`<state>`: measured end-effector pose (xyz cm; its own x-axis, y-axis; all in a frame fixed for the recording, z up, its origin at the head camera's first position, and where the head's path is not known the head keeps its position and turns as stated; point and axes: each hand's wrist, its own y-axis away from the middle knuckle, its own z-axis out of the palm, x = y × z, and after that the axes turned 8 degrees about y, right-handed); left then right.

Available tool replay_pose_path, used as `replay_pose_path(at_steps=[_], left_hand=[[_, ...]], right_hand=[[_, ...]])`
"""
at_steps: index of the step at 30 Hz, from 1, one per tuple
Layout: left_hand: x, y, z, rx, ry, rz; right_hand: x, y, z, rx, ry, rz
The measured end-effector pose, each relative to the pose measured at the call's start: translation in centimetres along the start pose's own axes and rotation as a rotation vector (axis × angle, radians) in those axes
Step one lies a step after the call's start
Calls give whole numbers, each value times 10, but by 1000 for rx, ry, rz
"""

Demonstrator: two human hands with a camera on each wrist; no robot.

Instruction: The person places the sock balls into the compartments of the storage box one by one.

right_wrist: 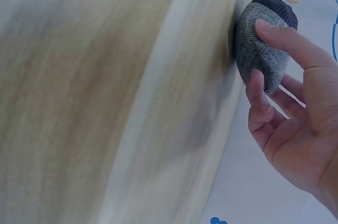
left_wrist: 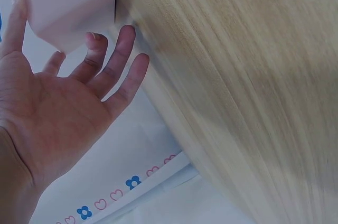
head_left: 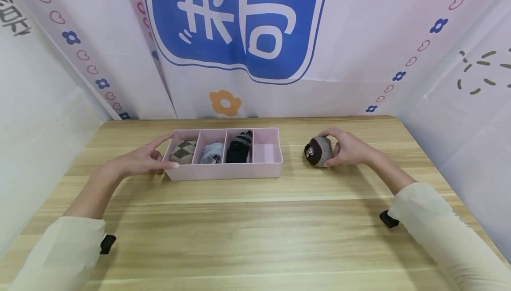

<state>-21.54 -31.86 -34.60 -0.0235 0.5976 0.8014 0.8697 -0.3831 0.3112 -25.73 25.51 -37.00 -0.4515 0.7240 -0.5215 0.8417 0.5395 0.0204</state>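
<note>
A pink organizer box point(head_left: 223, 172) with a row of compartments stands on the table. From the left it holds a rolled argyle sock point(head_left: 184, 152), a light grey-blue rolled sock point(head_left: 212, 153) and a black rolled sock point(head_left: 238, 149) with a striped band; the rightmost compartment is bare. My left hand point(head_left: 139, 160) holds the box's left end between thumb and index finger, the other fingers off it in the left wrist view. To the right of the box, my right hand point(head_left: 347, 149) grips a grey and dark brown rolled sock point(head_left: 319, 151) between thumb and fingers.
The wooden table point(head_left: 255, 233) reaches toward me in front of the box. Behind it hangs a white printed cloth point(head_left: 351, 60) with a blue sign, and similar cloth closes off both sides. Black straps point(head_left: 108, 244) show by the sleeves.
</note>
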Motion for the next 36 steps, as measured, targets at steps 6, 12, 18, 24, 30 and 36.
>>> replay_pose_path(at_steps=[6, 12, 18, 24, 30, 36], left_hand=[[-1, -1, 0, 1, -5, -6], [-1, -1, 1, 1, 2, 2], [0, 0, 1, 3, 9, 2], [-2, -1, 0, 12, 14, 3], [-6, -2, 1, 22, 19, 2], [-6, -2, 2, 25, 15, -2]], right_hand=[[3, -1, 6, 10, -20, 2], [2, -3, 7, 39, -21, 3], [-3, -1, 2, 84, -88, -12], [-15, -3, -6, 119, -134, -6], [-32, -10, -8, 133, -148, -33], [-56, -16, -8, 139, -156, -73]])
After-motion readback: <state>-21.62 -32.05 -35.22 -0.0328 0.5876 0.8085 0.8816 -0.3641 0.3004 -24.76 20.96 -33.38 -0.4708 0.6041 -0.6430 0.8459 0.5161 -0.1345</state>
